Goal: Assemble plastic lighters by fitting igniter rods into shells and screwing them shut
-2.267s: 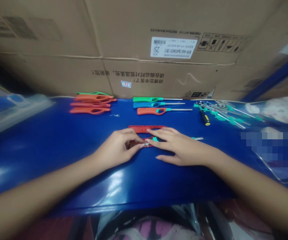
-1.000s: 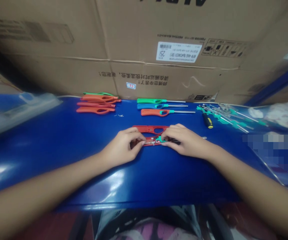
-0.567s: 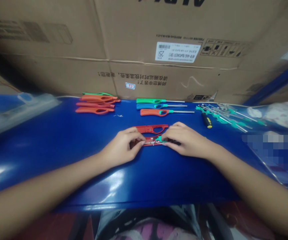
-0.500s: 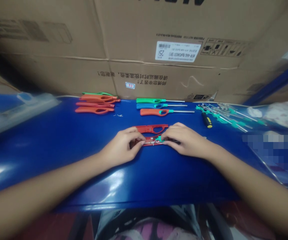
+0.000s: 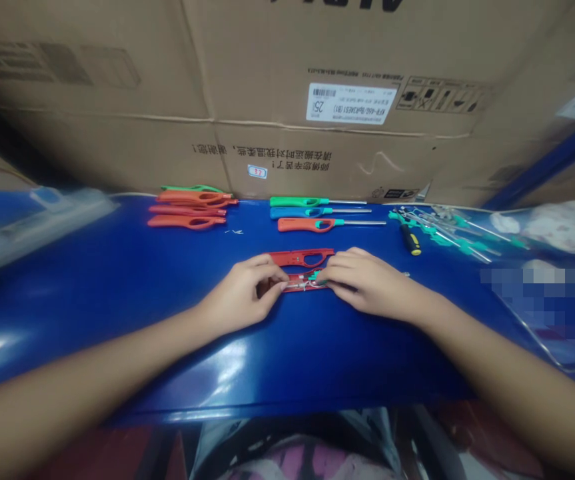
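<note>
My left hand (image 5: 247, 290) is closed, thumb and forefinger pinching the handle end of an open red lighter half-shell (image 5: 294, 287). Inside that shell lie a clear tank, thin white wires and a green trigger (image 5: 316, 275). Bent fingers of my right hand (image 5: 367, 283) close over the trigger end, and they cover much of it. A metal tip (image 5: 406, 274) peeks out beyond my right hand. Just behind, touching or nearly touching the left fingers, lies the matching red half-shell (image 5: 297, 257), its inner side up.
Several orange, red and green handle shells (image 5: 187, 221) lie at the back left. Three lighters with metal tubes (image 5: 307, 225) lie at centre back. To the right are a black-yellow screwdriver (image 5: 410, 240) and a pile of tubes with green parts (image 5: 447, 233). A cardboard box (image 5: 267, 80) stands behind the blue table (image 5: 247, 373).
My right hand's fingers were spread over the lighter; they have since bent inward and closed at the green trigger. My left hand keeps its pinch. The camera view has shifted slightly.
</note>
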Motion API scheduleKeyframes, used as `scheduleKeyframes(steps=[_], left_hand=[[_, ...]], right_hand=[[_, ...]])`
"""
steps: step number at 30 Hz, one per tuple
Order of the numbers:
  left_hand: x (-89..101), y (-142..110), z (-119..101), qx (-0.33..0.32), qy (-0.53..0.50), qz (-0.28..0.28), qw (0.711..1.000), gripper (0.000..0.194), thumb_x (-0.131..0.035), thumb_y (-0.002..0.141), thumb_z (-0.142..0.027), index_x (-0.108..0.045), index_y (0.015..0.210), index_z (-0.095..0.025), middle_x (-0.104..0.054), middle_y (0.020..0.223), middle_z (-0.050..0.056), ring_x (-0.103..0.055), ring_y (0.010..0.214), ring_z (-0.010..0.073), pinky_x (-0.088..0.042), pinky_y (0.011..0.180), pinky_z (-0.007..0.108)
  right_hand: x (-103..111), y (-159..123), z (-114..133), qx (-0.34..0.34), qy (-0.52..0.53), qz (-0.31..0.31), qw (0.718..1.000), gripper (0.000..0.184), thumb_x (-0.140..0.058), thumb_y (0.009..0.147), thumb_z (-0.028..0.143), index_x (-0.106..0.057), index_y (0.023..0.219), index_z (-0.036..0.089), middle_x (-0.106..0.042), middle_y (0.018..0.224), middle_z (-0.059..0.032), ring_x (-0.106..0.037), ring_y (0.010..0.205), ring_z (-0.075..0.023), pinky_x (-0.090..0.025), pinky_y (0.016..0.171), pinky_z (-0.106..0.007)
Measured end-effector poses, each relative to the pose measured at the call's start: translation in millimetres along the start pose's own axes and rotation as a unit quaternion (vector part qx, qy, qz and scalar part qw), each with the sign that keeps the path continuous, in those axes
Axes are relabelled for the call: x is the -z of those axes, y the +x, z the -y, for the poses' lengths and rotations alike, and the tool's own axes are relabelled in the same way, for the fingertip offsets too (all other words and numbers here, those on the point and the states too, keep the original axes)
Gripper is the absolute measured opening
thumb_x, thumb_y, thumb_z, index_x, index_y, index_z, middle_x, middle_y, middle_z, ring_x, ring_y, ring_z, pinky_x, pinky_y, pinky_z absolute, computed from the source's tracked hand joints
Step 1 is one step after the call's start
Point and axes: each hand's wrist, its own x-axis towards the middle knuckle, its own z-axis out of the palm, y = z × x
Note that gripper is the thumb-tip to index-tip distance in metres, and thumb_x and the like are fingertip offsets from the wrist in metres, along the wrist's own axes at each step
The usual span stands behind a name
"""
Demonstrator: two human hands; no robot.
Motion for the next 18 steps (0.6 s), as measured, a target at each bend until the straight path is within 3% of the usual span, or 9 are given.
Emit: scheduleKeyframes(steps=[5, 10, 15, 18], left_hand=[[0.1, -1.0, 0.5, -0.005, 0.003, -0.008, 1.0, 0.013, -0.061, 0.092, -0.02, -0.073, 0.094, -0.016, -0.061, 0.082, 0.002, -0.055, 0.062, 0.009, -0.046, 0.057, 0.022], [-1.7, -0.9, 1.2, -0.012, 0.0, -0.014, 1.0, 0.015, -0.06, 0.093, -0.022, -0.073, 0.094, -0.016, -0.062, 0.083, 0.002, -0.055, 0.06, 0.0087, -0.046, 0.056, 0.022], [-1.5, -1.1, 0.6, -0.033, 0.013, -0.02, 0.999, 0.016, -0.058, 0.094, -0.021, -0.072, 0.099, -0.017, -0.064, 0.091, 0.004, -0.058, 0.065, 0.0103, -0.049, 0.061, 0.024], [1.5, -1.6, -1.7, -0.074, 0.056, -0.052, 0.994, 0.021, -0.058, 0.094, -0.019, -0.071, 0.111, -0.019, -0.065, 0.105, 0.006, -0.062, 0.087, 0.0166, -0.053, 0.079, 0.031]], right_hand=[[-1.6, 1.2, -5.3, -0.022, 0.031, -0.051, 0.998, 0.023, -0.049, 0.097, 0.017, -0.067, 0.11, 0.021, -0.069, 0.109, -0.0066, -0.061, 0.101, -0.0209, -0.044, 0.09, -0.038], [-8.9, 1.4, -22.4, -0.079, -0.013, -0.086, 0.993, 0.034, -0.047, 0.096, 0.012, -0.067, 0.12, 0.024, -0.061, 0.129, -0.0103, -0.055, 0.118, -0.0272, -0.044, 0.098, -0.047], [-9.4, 2.3, -31.0, -0.119, 0.018, -0.092, 0.988, 0.005, -0.062, 0.092, 0.021, -0.067, 0.092, 0.021, -0.062, 0.118, -0.0095, -0.06, 0.11, -0.0261, -0.048, 0.095, -0.045], [-4.4, 3.9, -26.8, -0.12, 0.05, -0.141, 0.982, 0.004, -0.063, 0.091, 0.022, -0.062, 0.088, 0.019, -0.065, 0.104, -0.0086, -0.062, 0.098, -0.0233, -0.051, 0.087, -0.04]])
